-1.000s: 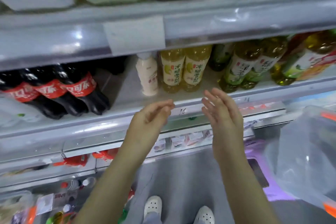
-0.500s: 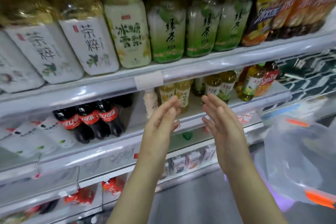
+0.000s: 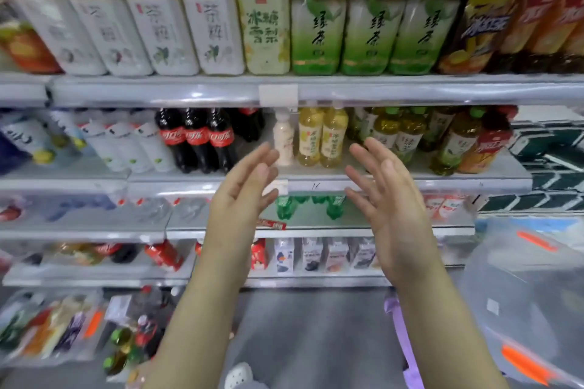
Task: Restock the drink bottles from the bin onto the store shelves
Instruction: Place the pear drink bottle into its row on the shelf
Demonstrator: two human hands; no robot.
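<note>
Left hand: your left hand (image 3: 243, 199) is raised with the palm turned inward, fingers straight and loosely spread, empty.
Right hand: your right hand (image 3: 390, 202) faces it, well apart, fingers spread, empty.
Shelf: both hands hover before the grey metal shelf edge (image 3: 442, 183), below two small yellow pear-drink bottles (image 3: 333, 139).
Bin: the clear plastic bin with orange latches (image 3: 94, 303) sits at your lower left, with blurred mixed drink bottles (image 3: 139, 335) inside.

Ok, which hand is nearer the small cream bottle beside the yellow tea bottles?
Left. The left hand has its fingertips just below and left of the cream bottle; the right hand is farther off, below and right of the yellow tea bottles.
</note>
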